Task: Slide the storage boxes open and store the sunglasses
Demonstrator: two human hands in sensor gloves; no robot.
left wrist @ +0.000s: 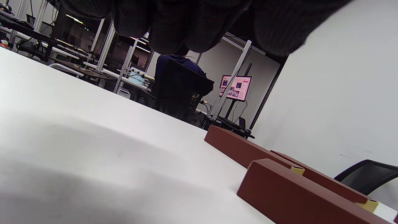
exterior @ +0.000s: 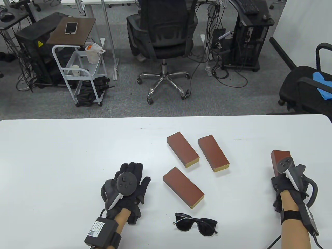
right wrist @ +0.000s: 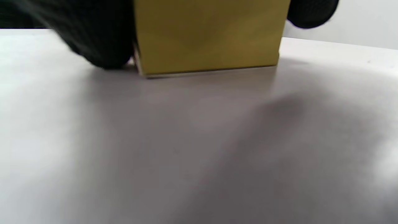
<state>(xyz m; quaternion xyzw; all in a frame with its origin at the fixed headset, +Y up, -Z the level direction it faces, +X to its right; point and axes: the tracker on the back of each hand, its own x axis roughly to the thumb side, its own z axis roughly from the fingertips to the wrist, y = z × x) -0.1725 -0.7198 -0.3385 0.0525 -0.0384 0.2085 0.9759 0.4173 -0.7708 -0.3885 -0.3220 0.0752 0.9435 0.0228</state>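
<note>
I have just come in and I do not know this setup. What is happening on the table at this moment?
A person in sensor gloves is packing sunglasses into sliding boxes. The right hand grips one box at the table's right side, fingers on both its sides. The left hand rests flat on the table, holding nothing. Three more boxes lie closed in the middle, and the sunglasses lie unfolded at the near edge, untouched.

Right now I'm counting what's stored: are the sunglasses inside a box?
No: the sunglasses lie bare on the table, in front of the nearest box, which is shut.
</note>
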